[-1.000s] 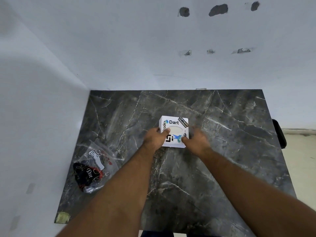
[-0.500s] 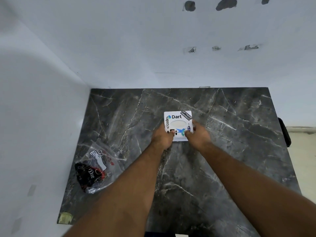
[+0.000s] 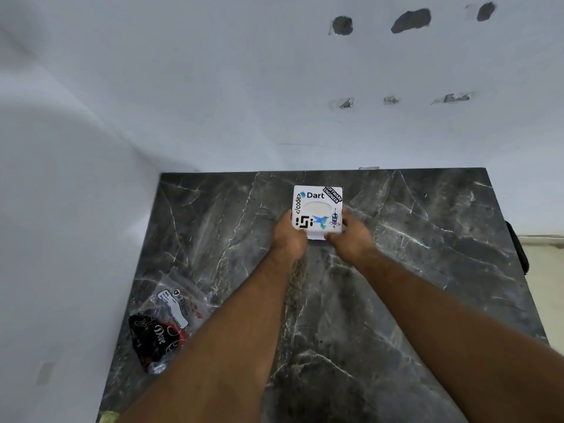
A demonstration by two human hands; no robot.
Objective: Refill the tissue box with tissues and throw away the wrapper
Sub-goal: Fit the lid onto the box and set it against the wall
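Observation:
A small white tissue box [image 3: 317, 206] covered in stickers sits toward the back of the dark marble table [image 3: 412, 270]. Its top shows an oval opening with white tissue inside. My left hand [image 3: 288, 236] grips the box's near left corner and my right hand [image 3: 351, 233] grips its near right corner. Both thumbs rest on the front edge. A crumpled clear plastic wrapper [image 3: 166, 322] with black and red print lies at the table's front left, apart from both hands.
White walls close in the table at the back and left. A dark object [image 3: 517, 248] sticks out past the table's right edge. A small yellowish scrap [image 3: 108, 416] lies at the front left corner.
Both hands have pushed the tissue box away from me, toward the back wall. The wrapper has not moved.

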